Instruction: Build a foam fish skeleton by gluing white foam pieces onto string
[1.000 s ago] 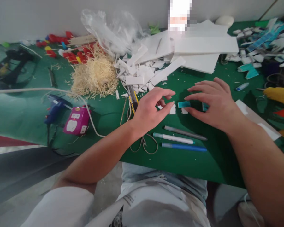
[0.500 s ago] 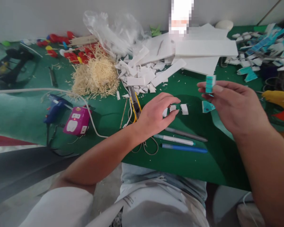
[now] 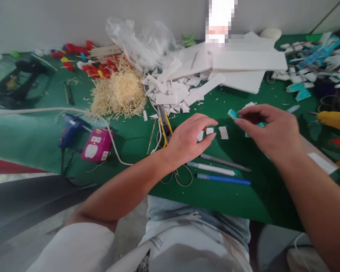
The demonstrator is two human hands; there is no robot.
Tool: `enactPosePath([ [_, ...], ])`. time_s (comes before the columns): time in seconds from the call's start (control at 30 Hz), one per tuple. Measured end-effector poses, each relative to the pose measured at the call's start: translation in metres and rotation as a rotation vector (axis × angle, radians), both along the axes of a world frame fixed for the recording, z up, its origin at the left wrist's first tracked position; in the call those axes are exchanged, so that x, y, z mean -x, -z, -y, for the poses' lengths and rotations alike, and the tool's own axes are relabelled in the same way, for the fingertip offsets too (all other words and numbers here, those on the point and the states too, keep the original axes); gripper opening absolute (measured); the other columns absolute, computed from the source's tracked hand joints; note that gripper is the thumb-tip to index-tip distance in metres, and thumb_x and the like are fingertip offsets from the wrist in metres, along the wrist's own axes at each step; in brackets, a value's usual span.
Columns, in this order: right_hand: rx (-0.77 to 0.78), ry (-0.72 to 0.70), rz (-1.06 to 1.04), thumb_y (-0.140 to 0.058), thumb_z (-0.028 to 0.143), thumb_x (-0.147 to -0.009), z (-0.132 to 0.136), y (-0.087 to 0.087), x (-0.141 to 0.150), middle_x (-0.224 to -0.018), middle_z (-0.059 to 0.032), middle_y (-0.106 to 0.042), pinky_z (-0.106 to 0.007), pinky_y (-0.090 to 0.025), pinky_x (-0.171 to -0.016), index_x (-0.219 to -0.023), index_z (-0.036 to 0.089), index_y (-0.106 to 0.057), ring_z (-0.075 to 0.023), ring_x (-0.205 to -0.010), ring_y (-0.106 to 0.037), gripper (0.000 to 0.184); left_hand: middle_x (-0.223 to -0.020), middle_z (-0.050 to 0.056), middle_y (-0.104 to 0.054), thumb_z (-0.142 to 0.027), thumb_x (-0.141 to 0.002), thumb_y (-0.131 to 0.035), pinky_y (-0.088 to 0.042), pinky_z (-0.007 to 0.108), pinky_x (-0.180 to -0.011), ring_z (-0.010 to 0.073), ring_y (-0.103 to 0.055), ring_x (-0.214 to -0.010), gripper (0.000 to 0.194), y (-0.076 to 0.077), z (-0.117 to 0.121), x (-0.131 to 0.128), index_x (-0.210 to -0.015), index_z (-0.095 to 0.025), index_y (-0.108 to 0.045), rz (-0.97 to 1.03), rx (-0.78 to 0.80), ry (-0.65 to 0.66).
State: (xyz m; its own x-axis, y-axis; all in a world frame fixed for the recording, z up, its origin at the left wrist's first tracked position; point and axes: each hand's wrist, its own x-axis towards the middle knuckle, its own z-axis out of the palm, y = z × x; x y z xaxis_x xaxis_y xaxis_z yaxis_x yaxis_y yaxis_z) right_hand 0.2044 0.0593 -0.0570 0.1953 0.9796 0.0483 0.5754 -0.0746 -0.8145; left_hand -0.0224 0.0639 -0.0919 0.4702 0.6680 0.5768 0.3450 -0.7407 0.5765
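My right hand (image 3: pixel 272 128) pinches a small teal-and-white foam piece (image 3: pixel 232 114) between thumb and fingertips, just above the green table. Its teal side is partly turned away. Below that hand, another teal piece (image 3: pixel 247 135) is mostly covered. My left hand (image 3: pixel 190 136) rests lower on the table, thumb and fingers curved apart. Between and beside its fingertips lie small white foam pieces (image 3: pixel 223 132), some partly hidden by the hand. A yellow-and-black utility knife (image 3: pixel 166 126) touches or lies close to the left wrist. Scissors (image 3: pixel 184 184) show only their handles below that forearm.
In front lie a grey pen (image 3: pixel 226 163), a white marker (image 3: pixel 214 168) and a blue pen (image 3: pixel 223 179). White foam scraps (image 3: pixel 172 92), foam sheets (image 3: pixel 249 60) and a toothpick heap (image 3: pixel 121 92) sit behind. Glue guns stand left (image 3: pixel 70 128) and right (image 3: pixel 336 121).
My right hand has moved left, tilting the teal-and-white foam piece toward the white pieces. My left hand keeps its pose. The whole view has shifted slightly.
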Motion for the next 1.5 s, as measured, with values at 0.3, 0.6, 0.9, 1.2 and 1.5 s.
enactPosePath([
  [0.3, -0.142, -0.125, 0.756, -0.064, 0.042, -0.090, -0.043, -0.009, -0.010, -0.109, -0.0165, -0.076, -0.052, -0.050, -0.090, -0.096, 0.024, -0.072, -0.0390, -0.107, -0.067, 0.021, -0.113, 0.010, -0.074, -0.013, -0.100, -0.066, -0.062, 0.030, -0.095, 0.0170, -0.073, -0.106, 0.017, -0.002, 0.001, 0.002, -0.116, -0.014, -0.068, 0.003, 0.001, 0.008],
  [0.6, 0.026, -0.025, 0.450, -0.070, 0.038, -0.082, -0.026, 0.009, -0.028, -0.106, -0.0177, -0.071, -0.069, -0.039, -0.107, -0.074, 0.028, -0.057, -0.0457, -0.117, -0.060, 0.019, -0.114, 0.009, -0.074, -0.014, -0.101, -0.062, -0.061, 0.032, -0.092, 0.0173, -0.073, -0.110, 0.016, -0.005, 0.004, 0.004, -0.117, -0.017, -0.065, -0.008, 0.006, 0.011],
  [0.9, 0.131, -0.027, -0.426, -0.064, 0.069, -0.073, -0.022, -0.014, -0.032, -0.086, -0.0097, -0.072, -0.048, -0.057, -0.072, -0.069, 0.030, -0.055, -0.0255, -0.079, -0.064, 0.040, -0.114, 0.010, -0.075, -0.014, -0.102, -0.062, -0.061, 0.029, -0.089, 0.0161, -0.073, -0.107, 0.016, -0.008, 0.005, 0.004, -0.117, -0.016, -0.066, 0.011, 0.042, 0.016],
  [1.2, -0.043, -0.082, -0.035, -0.080, 0.050, -0.073, 0.002, -0.003, -0.025, -0.099, -0.0058, -0.076, -0.049, -0.056, -0.081, -0.103, 0.031, -0.075, -0.0246, -0.078, -0.064, 0.036, -0.117, 0.011, -0.076, -0.016, -0.100, -0.065, -0.060, 0.033, -0.092, 0.0195, -0.074, -0.108, 0.019, -0.007, 0.002, 0.007, -0.119, -0.015, -0.067, -0.125, -0.021, -0.053],
  [1.5, -0.212, -0.472, 0.526, -0.063, 0.046, -0.089, 0.012, 0.010, -0.029, -0.116, -0.0066, -0.081, -0.059, -0.049, -0.094, -0.124, 0.037, -0.077, -0.0385, -0.112, -0.070, 0.038, -0.124, 0.011, -0.075, -0.023, -0.095, -0.073, -0.056, 0.040, -0.098, 0.0271, -0.070, -0.116, 0.034, -0.003, 0.001, 0.005, -0.128, -0.016, -0.068, -0.400, 0.075, -0.073],
])
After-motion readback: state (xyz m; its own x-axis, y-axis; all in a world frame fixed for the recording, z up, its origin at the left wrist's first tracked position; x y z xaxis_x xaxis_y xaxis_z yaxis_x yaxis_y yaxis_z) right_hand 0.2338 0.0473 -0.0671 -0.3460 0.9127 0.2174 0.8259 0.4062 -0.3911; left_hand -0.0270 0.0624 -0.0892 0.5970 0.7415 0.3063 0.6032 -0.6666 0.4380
